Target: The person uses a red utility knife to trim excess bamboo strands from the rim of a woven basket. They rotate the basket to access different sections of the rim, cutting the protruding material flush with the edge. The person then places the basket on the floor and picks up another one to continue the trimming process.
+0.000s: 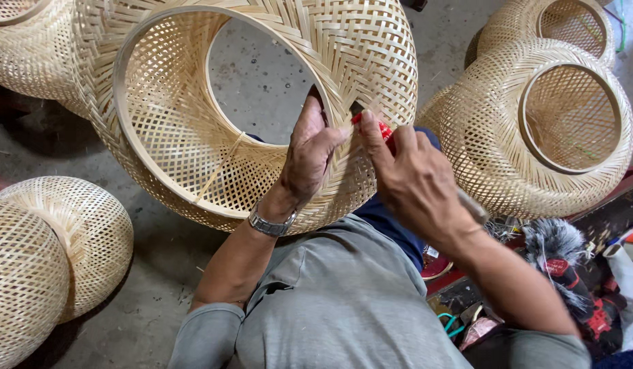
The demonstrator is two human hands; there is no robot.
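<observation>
A large woven bamboo lampshade point(193, 137), open at both ends, rests on my lap and tilts toward me. My left hand point(310, 154), with a metal wristwatch, reaches through the shade's wide opening and grips its woven wall near the rim. My right hand point(409, 174) is closed on a small red-handled tool point(383, 128), whose tip sits against the weave right beside my left fingers. The tool's working end is hidden by the fingers.
Similar bamboo shades lie around: two at the right point(535, 130), one at the far top right point(569, 20), two at the lower left point(50, 253), one at the top left point(16, 41). Tools and clutter point(569, 273) fill the lower right. Concrete floor point(152, 287) lies below.
</observation>
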